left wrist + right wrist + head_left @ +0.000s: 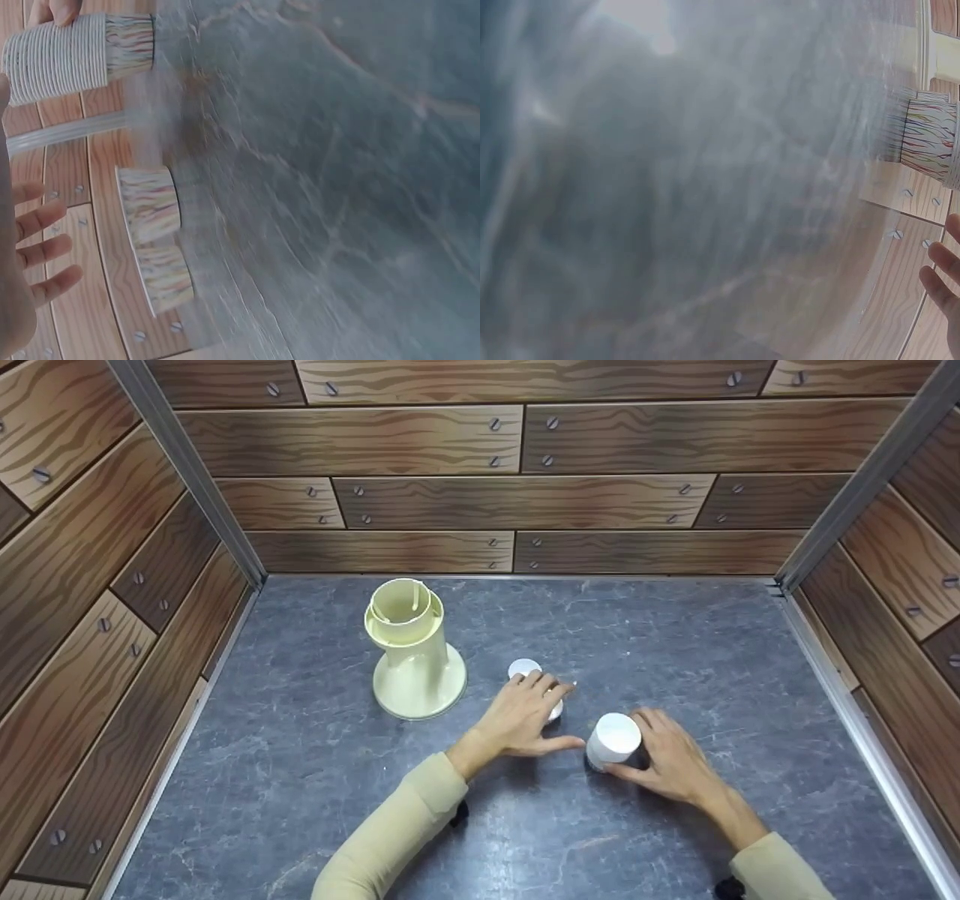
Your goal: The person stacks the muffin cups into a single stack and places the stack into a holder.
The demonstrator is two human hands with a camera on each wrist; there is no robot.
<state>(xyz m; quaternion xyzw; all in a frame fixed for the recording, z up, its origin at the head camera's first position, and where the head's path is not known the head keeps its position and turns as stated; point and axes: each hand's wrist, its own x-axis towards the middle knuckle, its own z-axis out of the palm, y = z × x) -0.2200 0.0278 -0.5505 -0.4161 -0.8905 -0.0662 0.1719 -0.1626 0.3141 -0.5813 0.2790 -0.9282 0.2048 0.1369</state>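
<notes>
Hovering over 2 cups (151, 206), left hand (520, 718), fingers apart, right hand (671, 757) around cup stack (614, 741), grip unclear

Your white cup stack (129, 46) and the two small cups (152, 201) bear multicoloured streaks; the far-left stand (421, 682) is pale yellow, the worktop (300, 772) blue-grey with pale veins.
</notes>
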